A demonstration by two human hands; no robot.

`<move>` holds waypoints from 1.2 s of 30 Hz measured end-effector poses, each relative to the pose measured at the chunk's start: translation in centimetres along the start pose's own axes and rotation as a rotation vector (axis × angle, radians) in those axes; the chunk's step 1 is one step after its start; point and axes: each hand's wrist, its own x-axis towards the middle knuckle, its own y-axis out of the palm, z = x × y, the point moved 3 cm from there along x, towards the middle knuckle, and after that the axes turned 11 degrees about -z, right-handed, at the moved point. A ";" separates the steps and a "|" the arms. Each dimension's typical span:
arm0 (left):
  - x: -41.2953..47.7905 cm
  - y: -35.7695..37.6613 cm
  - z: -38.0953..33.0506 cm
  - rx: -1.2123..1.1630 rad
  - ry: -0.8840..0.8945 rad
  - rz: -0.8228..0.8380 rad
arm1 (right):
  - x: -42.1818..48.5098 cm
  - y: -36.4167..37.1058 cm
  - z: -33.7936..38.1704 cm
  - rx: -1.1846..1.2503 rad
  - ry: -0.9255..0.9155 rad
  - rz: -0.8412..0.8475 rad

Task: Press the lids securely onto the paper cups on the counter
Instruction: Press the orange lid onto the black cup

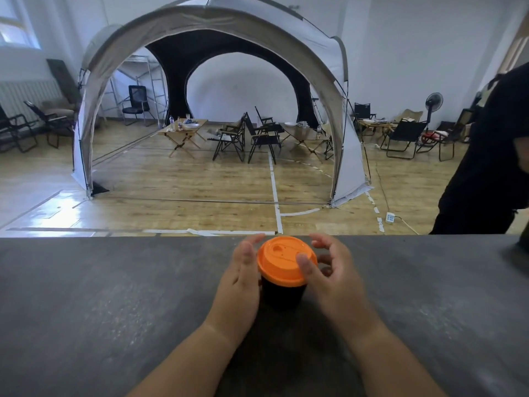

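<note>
Cup: We see one black paper cup standing straight up on the gray counter. It is near the counter's far edge, in the middle of our view.
Lid: An orange lid sits on top of the cup. It looks level, and its rim goes round the cup's top. A small drink hole shows near the lid's 11 o'clock side.
Left hand: Our left hand is at the cup's 9 o'clock, with the palm turned toward the cup.
Left fingers: These fingers are straight and close together. They point toward 12 o'clock and run along the lid's left rim. They curl round nothing. We cannot tell if they touch the lid or are only just beside it.
Right hand: Our right hand is at the cup's 3 o'clock, with the palm also turned toward the cup.
Right thumb: The thumb lies across the lid's rim at about 3 o'clock, and its tip rests on the orange top.
Right fingers: These fingers are loosely bent and hold nothing. We see a gap between them and the lid. The pointing finger's tip hangs near the lid's 2 o'clock.
Between: The cup stands right between our two hands.
Far away: Past the counter is a wooden floor. A big tent stands at 12 o'clock, with folding chairs inside. A person in dark clothes stands at 2 o'clock.
</note>
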 end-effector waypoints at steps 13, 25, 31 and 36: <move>0.2 0.1 -0.4 0.051 -0.002 0.092 | -0.2 0.8 -0.1 -0.012 -0.040 0.059; 0.4 -0.1 -0.6 0.099 0.061 0.083 | 0.0 0.2 0.0 0.107 0.078 0.135; 0.0 0.2 -1.9 0.080 0.083 0.124 | -0.2 0.8 0.4 0.047 0.076 0.243; 0.1 -0.1 -0.7 0.055 0.028 0.110 | -0.3 0.5 0.0 0.088 0.080 0.164</move>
